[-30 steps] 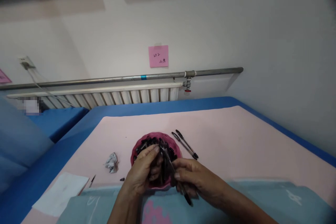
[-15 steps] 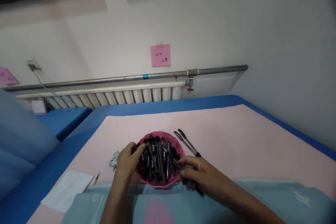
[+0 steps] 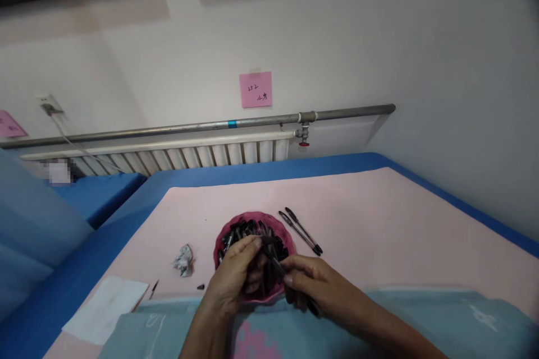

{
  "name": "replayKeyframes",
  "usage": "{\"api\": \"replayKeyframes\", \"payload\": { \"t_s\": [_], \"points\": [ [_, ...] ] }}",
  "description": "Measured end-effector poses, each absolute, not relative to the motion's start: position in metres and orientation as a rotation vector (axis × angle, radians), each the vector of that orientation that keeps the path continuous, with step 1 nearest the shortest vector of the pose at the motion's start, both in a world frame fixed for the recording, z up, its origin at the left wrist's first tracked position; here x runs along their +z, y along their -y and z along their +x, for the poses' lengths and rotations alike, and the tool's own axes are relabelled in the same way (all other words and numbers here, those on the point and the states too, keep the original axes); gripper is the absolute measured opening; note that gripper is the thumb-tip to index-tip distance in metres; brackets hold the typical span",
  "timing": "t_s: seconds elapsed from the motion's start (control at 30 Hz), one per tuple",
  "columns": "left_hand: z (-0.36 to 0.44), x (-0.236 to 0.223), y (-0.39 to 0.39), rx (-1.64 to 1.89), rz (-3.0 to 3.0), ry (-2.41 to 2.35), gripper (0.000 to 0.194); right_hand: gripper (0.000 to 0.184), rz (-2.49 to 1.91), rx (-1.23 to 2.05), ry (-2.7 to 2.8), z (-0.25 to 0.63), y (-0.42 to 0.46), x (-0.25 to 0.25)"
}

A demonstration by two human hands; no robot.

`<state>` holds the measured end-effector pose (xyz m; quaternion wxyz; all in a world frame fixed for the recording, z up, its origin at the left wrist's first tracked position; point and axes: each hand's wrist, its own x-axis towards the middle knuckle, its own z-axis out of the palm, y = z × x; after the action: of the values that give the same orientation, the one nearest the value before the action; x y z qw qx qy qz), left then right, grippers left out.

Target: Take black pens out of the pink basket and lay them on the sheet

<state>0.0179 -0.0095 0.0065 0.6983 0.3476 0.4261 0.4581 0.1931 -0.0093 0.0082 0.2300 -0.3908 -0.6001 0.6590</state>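
Head view: a round pink scalloped-rim bowl (image 3: 288, 236), plastic-looking, is sitting on a smooth pale pink sheet (image 3: 357, 213) and holding a jumbled pile of slim black-and-clear pens (image 3: 241, 229). Right hand (image 3: 309, 280) is working at the bowl's near right edge, thumb and fingers clamped on a slim, straight dark pen (image 3: 275, 265), which is slanting from above the bowl down past its near right rim. Left hand (image 3: 236, 269) is crossing the bowl's near left side, thumb and forefinger together on a small dark piece (image 3: 266, 240) at the pen's upper end; can't tell if it's a cap. Right of the bowl, two black-ended clear pens (image 3: 300, 234) are lying side by side. Left of it, a crumpled grey-white wad (image 3: 184, 261) is resting; a small black tapered bit (image 3: 201, 286) is lying nearer the bowl. Farther left, a thin dark stick-like item (image 3: 154, 289) is lying beside a flat white sheet (image 3: 105, 309). Soft teal cloth (image 3: 337, 320) with pink patterning is spreading in front of the bowl.
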Motion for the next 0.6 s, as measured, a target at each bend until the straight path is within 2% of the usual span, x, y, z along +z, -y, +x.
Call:
{"api": "replayKeyframes", "payload": {
  "t_s": [0.13,0.23,0.3,0.37,0.47,0.6],
  "points": [
    [0.021,0.001,0.007,1.074,0.758,-0.955,0.023,0.013,-1.083,1.802,1.672,0.190,0.011,0.010],
    [0.021,0.000,0.006,1.106,0.747,-1.001,0.025,0.006,-1.184,1.605,1.679,0.188,0.011,0.013],
    [0.019,0.001,0.005,1.151,0.731,-1.018,0.026,0.009,-1.214,1.510,1.669,0.188,0.011,0.015],
    [0.015,0.002,0.005,1.231,0.703,-1.018,0.027,0.010,-1.204,1.575,1.649,0.189,0.010,0.016],
    [0.007,0.004,0.003,1.313,0.681,-1.018,0.027,0.027,-1.181,1.819,1.553,0.191,0.009,0.014],
    [0.002,0.006,0.003,1.325,0.683,-1.028,0.030,0.016,-1.154,1.898,1.352,0.192,0.008,0.011]
  ]
}}
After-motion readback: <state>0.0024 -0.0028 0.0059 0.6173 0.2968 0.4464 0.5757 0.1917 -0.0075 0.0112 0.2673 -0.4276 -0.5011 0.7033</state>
